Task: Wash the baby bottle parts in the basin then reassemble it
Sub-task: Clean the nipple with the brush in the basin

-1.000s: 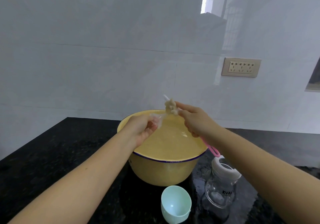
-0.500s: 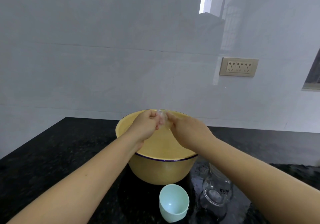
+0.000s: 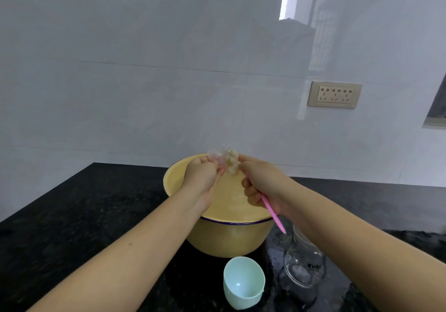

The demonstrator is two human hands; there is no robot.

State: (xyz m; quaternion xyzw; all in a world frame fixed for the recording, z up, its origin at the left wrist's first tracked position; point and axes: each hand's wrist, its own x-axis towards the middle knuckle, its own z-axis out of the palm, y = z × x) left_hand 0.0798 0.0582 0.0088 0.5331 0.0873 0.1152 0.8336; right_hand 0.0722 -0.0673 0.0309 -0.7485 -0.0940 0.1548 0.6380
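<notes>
Since half a second ago, the two hands have lifted slightly above the basin and the brush's pale sponge head has come back into sight, along with its pink handle below the right hand.

The left hand [image 3: 201, 179] pinches a small clear soft part, probably the bottle's teat [image 3: 217, 157], its fingers closed around it above the far rim of the yellow basin [image 3: 229, 237]. The right hand [image 3: 261, 182] is curled shut on the small brush [image 3: 274, 214], whose sponge head touches the teat.

The glass bottle [image 3: 303, 269] stands open on the black counter [image 3: 72, 215], just right of the basin, partly behind the right forearm. A mint green cap [image 3: 243, 281] lies on its side in front of the basin.

The teat looks light, floppy and slippery when wet; it is best held by its thicker base ring. The bottle appears heavier and breakable, best gripped around its body.
</notes>
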